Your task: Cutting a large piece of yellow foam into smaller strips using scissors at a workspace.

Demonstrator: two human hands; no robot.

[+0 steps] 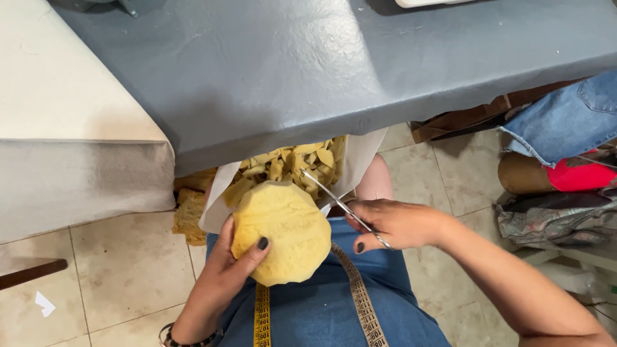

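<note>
The left hand [222,273] holds a rounded piece of yellow foam [281,232] upright over the lap, its fingers [257,250] wrapped narrowly around the lower left edge with the thumb pressed on the front face. The right hand [395,223] grips a pair of metal scissors [340,205], fingers closed through and around the handles, and the blades point up and left, their tips just beside the foam's upper right edge. Whether the blades touch the foam cannot be told.

Just beyond the fingers of both hands, a white bag [360,160] sits open and holds a heap of yellow foam scraps [292,164]. More foam pieces lie on the tiled floor [128,270], to the left of the left hand. Below the hands, a yellow measuring tape [360,299] hangs over the person's blue garment. Beyond the bag, a surface [289,71] covered in grey-blue sheet spreads across the top. Well to the right of the right hand lies a pile of folded fabrics [565,122], denim on top.
</note>
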